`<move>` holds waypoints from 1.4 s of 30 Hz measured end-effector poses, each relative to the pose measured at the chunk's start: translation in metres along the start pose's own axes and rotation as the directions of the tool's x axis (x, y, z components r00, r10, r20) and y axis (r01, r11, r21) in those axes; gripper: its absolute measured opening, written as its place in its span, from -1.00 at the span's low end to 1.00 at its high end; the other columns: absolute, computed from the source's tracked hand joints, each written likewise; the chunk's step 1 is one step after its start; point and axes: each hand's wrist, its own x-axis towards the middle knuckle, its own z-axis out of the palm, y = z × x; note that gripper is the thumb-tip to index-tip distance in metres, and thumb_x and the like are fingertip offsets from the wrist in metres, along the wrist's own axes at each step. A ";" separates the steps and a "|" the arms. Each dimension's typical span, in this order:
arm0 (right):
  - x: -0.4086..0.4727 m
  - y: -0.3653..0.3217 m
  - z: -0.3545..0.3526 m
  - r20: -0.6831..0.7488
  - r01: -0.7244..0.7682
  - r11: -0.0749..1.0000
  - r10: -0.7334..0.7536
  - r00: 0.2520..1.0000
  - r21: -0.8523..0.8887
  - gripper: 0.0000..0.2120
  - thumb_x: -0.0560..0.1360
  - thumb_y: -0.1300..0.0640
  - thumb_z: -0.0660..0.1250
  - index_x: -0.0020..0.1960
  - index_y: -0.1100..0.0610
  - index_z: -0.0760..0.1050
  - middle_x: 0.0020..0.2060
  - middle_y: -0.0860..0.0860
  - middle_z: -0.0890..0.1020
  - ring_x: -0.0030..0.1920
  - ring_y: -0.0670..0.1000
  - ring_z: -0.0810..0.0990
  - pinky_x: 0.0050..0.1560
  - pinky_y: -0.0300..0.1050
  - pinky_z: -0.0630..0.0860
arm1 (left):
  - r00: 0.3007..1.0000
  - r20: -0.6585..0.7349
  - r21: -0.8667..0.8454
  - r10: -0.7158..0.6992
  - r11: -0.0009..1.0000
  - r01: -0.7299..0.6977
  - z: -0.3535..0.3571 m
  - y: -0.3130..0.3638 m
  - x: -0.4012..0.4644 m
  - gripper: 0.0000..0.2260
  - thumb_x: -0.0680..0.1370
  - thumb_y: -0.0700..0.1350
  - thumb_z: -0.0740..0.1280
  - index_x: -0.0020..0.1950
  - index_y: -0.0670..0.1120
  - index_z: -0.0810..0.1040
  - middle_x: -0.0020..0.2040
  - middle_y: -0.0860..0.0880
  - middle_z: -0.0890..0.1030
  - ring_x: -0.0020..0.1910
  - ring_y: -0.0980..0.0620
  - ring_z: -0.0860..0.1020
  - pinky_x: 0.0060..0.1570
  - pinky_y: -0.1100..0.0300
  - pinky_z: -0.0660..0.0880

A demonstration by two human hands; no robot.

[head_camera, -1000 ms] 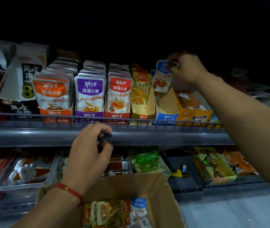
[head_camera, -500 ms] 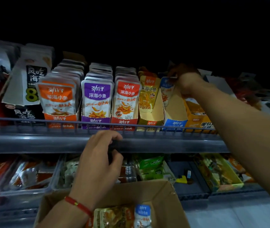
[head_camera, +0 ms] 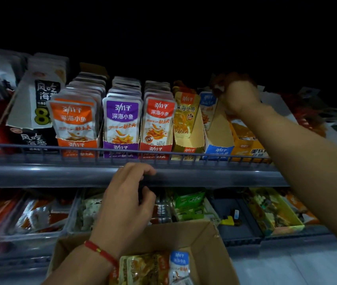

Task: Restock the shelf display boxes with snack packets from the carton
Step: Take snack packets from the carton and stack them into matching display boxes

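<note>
Display boxes stand in a row on the upper shelf (head_camera: 184, 173): orange (head_camera: 77, 144), purple (head_camera: 120, 146), red (head_camera: 155, 148), gold (head_camera: 188, 150) and blue (head_camera: 217, 150). My right hand (head_camera: 236, 95) reaches into the back of the blue box, its fingers curled at the top corner of a blue snack packet (head_camera: 207, 109) that stands inside. My left hand (head_camera: 124, 204) hovers in front of the shelf's front edge with loosely curled fingers and nothing in it. Below, the open brown carton (head_camera: 206, 245) holds several packets (head_camera: 149, 268), one of them blue (head_camera: 178, 264).
A wire rail (head_camera: 40, 148) runs along the upper shelf's front. Black-and-white seaweed packs (head_camera: 40, 99) stand at the left, and a yellow-orange box (head_camera: 251, 149) at the right. The lower shelf holds clear trays (head_camera: 34, 219), green packets (head_camera: 188, 202) and a yellow-green tray (head_camera: 274, 212).
My right hand has carried the blue packet down into the blue box and moved toward its back. The left hand stays at the shelf edge. My view has shifted slightly.
</note>
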 end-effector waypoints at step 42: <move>-0.273 -0.012 0.017 0.670 0.042 0.799 -0.530 0.519 0.600 -0.75 0.55 0.01 0.45 0.22 -0.07 0.63 0.04 -0.18 0.68 0.01 -0.23 0.62 0.11 -0.20 0.59 | 0.339 0.820 0.224 -0.462 0.802 0.553 0.081 -0.026 -0.085 -0.72 0.67 -0.03 0.23 0.19 -0.17 0.61 -0.08 -0.01 0.63 -0.21 0.12 0.58 -0.29 0.31 0.51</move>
